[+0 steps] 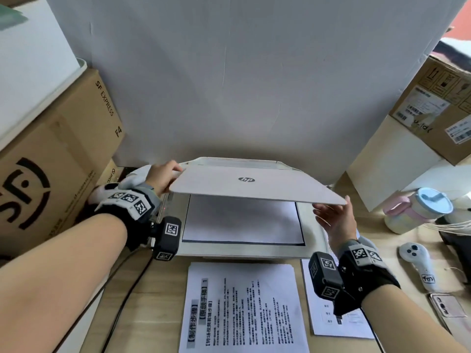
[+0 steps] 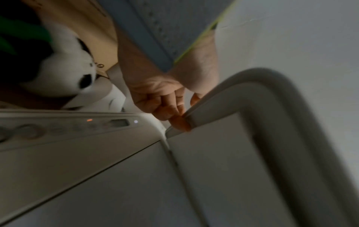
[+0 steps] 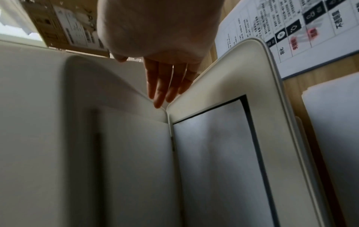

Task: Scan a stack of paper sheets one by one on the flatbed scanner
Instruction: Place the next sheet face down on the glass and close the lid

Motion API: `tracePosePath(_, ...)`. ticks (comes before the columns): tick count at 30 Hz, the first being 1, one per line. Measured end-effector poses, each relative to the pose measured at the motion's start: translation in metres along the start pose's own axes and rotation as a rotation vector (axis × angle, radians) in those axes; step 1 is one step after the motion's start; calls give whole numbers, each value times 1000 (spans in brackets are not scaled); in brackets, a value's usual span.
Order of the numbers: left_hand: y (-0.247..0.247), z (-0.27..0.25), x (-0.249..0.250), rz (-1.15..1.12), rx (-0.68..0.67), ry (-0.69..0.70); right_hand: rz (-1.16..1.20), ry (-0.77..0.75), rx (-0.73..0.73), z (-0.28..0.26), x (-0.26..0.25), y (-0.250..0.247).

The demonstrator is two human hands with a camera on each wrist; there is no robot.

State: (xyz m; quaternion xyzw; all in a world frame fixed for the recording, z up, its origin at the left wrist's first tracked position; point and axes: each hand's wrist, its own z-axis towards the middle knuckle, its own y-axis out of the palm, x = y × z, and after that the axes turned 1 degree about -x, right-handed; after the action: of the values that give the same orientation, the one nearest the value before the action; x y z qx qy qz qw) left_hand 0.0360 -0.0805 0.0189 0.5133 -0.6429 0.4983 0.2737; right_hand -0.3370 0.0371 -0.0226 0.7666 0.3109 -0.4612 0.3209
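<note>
The scanner lid (image 1: 254, 183), white and marked with an HP logo, was held partly raised over the flatbed scanner (image 1: 309, 225) on the wooden desk (image 1: 163, 289). Its left corner was gripped by the left hand (image 1: 163, 178); in the left wrist view the thumb was seen on the lid's upper face and the curled fingers (image 2: 174, 118) under its edge, a detail hidden in the head view. That view alone also showed the control panel (image 2: 77, 127) with a small orange light, and a black-and-white plush toy (image 2: 68, 69) behind it.

The right hand (image 1: 336, 220) was held flat, fingers straight and together, beneath the lid's right front corner. Touch could not be told from the head view; in the right wrist view the fingertips (image 3: 160, 101) were seen reaching to the hinge line.

A blank-backed sheet (image 1: 242, 220) lay on the glass within the dark border. The printed paper stack (image 1: 242, 309) lay on the desk just in front of the scanner, with a second printed sheet (image 1: 321, 324) to its right, partly covered by the right wrist.
</note>
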Motion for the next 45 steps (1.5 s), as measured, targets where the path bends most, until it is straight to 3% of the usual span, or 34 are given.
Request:
tracePosePath(3,5,-13,-20,2,27,-12,3,21,46,-3,-1,-3)
tracePosePath(7,2,-17,-41,-16,-34,-92,-219,-21,95,-8,6,-14)
tracePosePath(9,-3,-18,-49,-14,34,-86,-373,-56,133,-8,14,-20)
tracePosePath(12,-10,-20,-63,116,145,-71,-496,-23,186,-4,28,-28)
tracePosePath(16,-8,-24,-77,295,52,-168,-588,-9,212,-5,36,-29)
tracePosePath(20,3,-26,-82,233,113,-189,-604,-108,226,-7,34,-26)
tracePosePath(29,6,-30,-86,86,192,-167,-573,-58,226,2,50,-22)
tracePosePath(35,5,-24,-92,166,204,-227,-579,-43,196,-6,54,-32)
tracePosePath(41,2,-35,-118,215,254,-151,-641,-24,207,-16,67,-46)
tracePosePath(45,5,-52,-126,236,238,-174,-639,-41,213,-22,79,-48)
